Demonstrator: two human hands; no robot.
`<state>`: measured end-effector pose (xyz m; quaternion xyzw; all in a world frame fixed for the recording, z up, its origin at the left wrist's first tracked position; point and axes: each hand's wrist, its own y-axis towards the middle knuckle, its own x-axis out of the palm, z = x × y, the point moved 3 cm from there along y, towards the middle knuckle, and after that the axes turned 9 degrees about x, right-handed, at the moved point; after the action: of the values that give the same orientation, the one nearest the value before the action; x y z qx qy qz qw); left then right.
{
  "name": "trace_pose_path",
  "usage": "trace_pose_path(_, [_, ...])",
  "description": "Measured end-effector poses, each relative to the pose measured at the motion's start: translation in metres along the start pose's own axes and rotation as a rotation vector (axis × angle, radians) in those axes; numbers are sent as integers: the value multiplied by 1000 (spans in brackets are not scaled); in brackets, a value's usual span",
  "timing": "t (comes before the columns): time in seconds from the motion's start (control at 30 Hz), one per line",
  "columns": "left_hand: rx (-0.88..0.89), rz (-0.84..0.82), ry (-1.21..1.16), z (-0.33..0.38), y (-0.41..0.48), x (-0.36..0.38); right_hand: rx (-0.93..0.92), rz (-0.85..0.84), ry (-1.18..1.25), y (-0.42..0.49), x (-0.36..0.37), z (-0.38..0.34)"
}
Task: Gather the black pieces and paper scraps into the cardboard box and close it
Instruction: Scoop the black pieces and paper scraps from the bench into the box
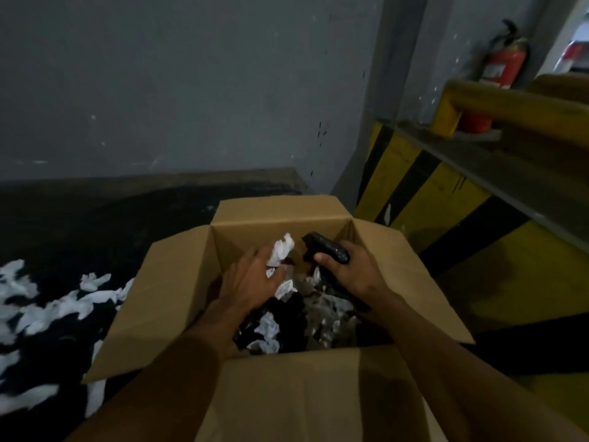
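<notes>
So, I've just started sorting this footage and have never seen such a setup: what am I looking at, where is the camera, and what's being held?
There is no machine here. A person works bare-handed, and the single picture comes from a camera worn on their head, looking down. Both hands reach into an open cardboard box with its flaps spread; white paper and dark bits already lie inside. The left hand holds a crumpled paper scrap, and the right hand grips a black piece. More white scraps lie on the dark surface to the left. A red fire extinguisher is at the upper right.
</notes>
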<state>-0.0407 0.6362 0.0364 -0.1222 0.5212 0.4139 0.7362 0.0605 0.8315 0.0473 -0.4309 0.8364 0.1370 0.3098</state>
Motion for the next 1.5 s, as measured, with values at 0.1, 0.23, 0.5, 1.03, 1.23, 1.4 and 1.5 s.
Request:
trace_pose_path(0.1, [-65,-66,36,-12,5,12,21,-66,-86,15,14,4])
trace_pose_path(0.23, [-99,-69,41,-20,17,18,80,-109,-111,35,21,10])
trace_pose_path(0.5, [-67,-25,15,-20,22,7,54,-91,-113,43,26,-1])
trace_pose_path(1.03, [-90,259,99,-12,-33,-75,-153,-1,-54,-2,45,-87])
trace_pose_path(1.23, [-122,308,101,-38,-83,-115,-232,-37,-15,-47,84,-138])
trace_pose_path(1.4, [-130,406,133,-80,-145,-164,-273,-59,-2,-100,131,-190])
trace_pose_path(1.5, [-161,424,152,-116,-191,-193,-301,-88,11,-141,172,-222])
